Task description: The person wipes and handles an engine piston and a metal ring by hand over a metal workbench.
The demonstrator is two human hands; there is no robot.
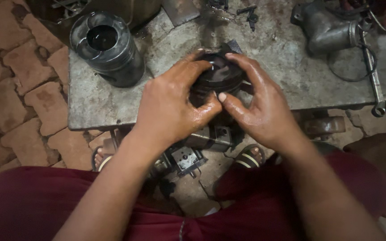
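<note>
We've got both oily hands wrapped round a dark piston (pixel 220 73) at the front edge of the bench (pixel 94 107). Left hand (pixel 170 107) and right hand (pixel 260 107) both have their grip clamped on it, thumbs touching. A second piston (pixel 108 49) stands well left, a grey metal housing (pixel 327 29) far right.

A dark, round metal piston (pixel 217 76) with an oily sheen sat upright at the frame's upper centre, on the table's near edge.
</note>
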